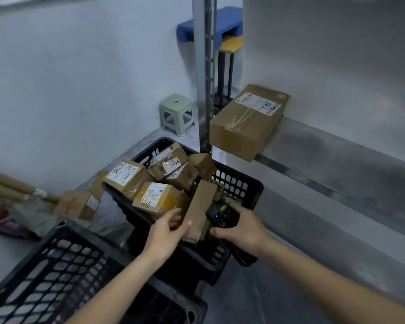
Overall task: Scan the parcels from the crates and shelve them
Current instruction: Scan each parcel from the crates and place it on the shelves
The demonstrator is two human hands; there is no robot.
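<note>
Head view: left hand [167,232] grip holds slim box [200,208], thumb on its face, box standing tilted at near edge of black crate [240,183]. Right hand [241,226] grip wrapped round scanner [221,215], just right of box. Crate heaped with parcels [150,181]. Big carton [247,120] on shelf [337,164].

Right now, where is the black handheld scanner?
In the head view, the scanner is at lower centre-right, held in the right hand above the near edge of the black crate, just right of the narrow parcel that the left hand grips.
</note>
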